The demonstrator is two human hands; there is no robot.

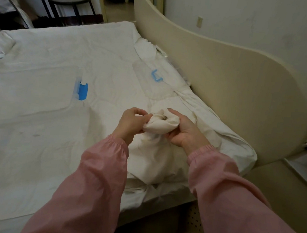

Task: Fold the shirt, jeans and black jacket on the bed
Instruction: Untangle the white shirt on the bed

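Currently both hands grip one bunched cream cloth near the bed's right edge, beside the headboard. The left hand pinches one end and the right hand curls round the other. Garment type unreadable: the cloth blends into the white sheet, and the pink sleeves partly cover its lower folds.

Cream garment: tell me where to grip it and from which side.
Probably best to grip the cream garment at its bunched top edge, one hand on each side of the opening, as the left hand and right hand do now. Come from the near bed edge: the rest lies heaped toward you, and the headboard blocks the right.
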